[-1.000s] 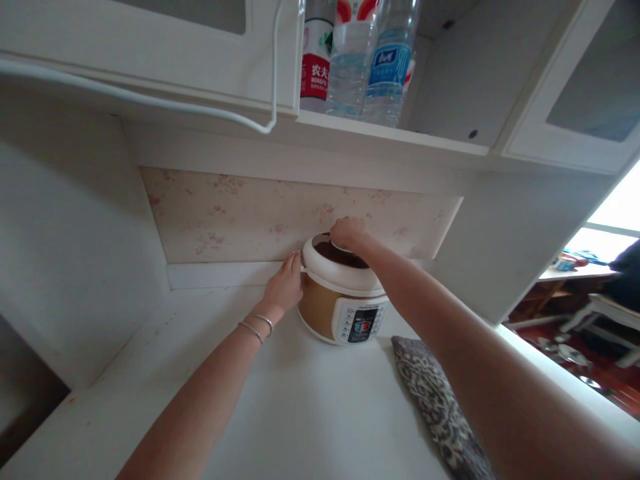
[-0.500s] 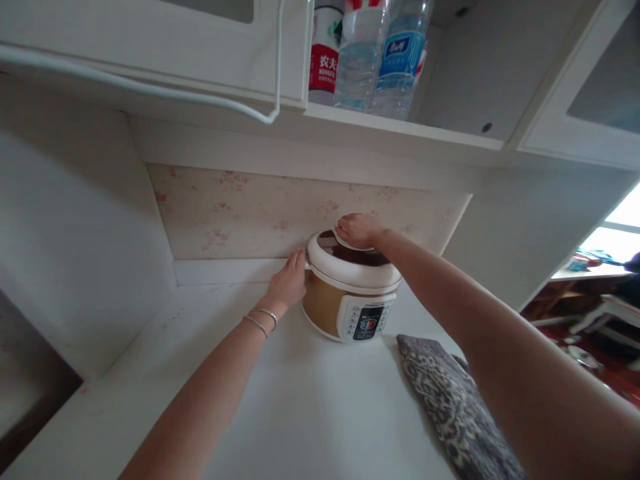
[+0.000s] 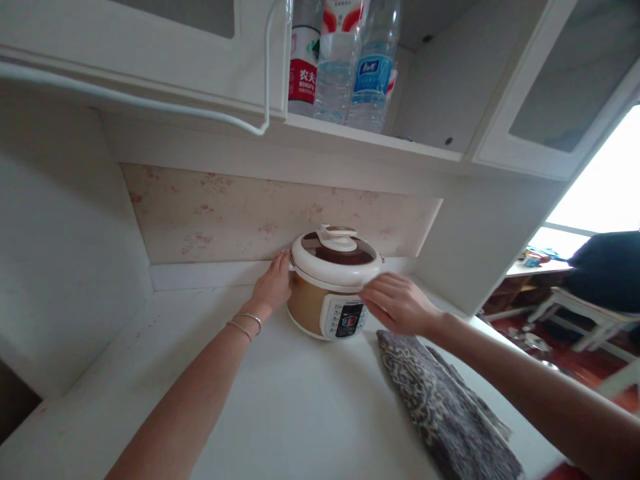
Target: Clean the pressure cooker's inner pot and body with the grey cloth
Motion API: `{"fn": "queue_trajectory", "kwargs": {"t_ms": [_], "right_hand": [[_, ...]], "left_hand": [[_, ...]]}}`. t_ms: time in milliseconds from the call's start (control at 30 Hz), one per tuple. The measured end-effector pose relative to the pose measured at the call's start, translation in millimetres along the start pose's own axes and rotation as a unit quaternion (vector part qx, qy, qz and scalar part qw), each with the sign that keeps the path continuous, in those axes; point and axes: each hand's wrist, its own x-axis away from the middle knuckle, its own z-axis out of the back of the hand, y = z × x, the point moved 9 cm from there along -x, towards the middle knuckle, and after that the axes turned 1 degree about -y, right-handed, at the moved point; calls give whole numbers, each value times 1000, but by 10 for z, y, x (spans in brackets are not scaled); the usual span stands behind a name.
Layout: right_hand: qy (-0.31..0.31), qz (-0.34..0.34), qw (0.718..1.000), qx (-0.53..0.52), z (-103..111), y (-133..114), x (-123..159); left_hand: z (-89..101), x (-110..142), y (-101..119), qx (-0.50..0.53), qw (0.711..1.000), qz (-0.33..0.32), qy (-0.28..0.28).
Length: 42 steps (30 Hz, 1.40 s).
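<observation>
An electric pressure cooker (image 3: 307,303) with a gold body, cream rim and dark-topped lid (image 3: 367,252) stands on the white counter near the back wall. Its control panel (image 3: 345,317) faces me. My left hand (image 3: 273,287) is closed around the handle at the cooker's left side, and its fingertips are partly hidden. My right hand (image 3: 397,303) is in front of the cooker's right side, its fingers loosely bent and nothing seen in them. It overlaps the panel's edge; whether it touches the cooker I cannot tell. The lid's handle (image 3: 337,237) is free of both hands.
A folded grey patterned cloth (image 3: 435,400) lies on the counter (image 3: 280,413) right of the cooker. Overhead, several plastic bottles (image 3: 370,80) stand in an open cabinet. A white cable (image 3: 165,100) runs under the cabinet at left. A stool (image 3: 595,307) is beyond the counter.
My right hand has let go of the lid's handle and come down to the cooker's right front. My left hand stays on the side handle. The view has turned slightly right.
</observation>
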Motion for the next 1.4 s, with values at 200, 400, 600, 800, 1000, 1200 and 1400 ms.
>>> {"fn": "queue_trajectory", "kwargs": {"t_ms": [200,400,600,800,1000,1200,1400], "right_hand": [[-119,-342,927,-100,-1003,250,1845],[-117,-436,886,-110,-1492,285,2480],[38,-523,839,-148,-1369,587,2426],[329,-577,657,-357,-925,901,2171],[435,-453,698,-344,-21,1004,966],[240,-409,847,-242,72,1360,-417],[108,-297,890,-330,-122,1867,-1371]], "left_hand": [[15,-1,60,-1,1000,-4,30],[13,5,117,-18,998,-7,52],[15,4,94,-19,999,-6,48],[29,-1,100,-13,999,-15,47],[31,8,117,-23,998,-17,56],[37,19,96,-13,998,-19,61],[26,10,62,4,995,-40,90]]}}
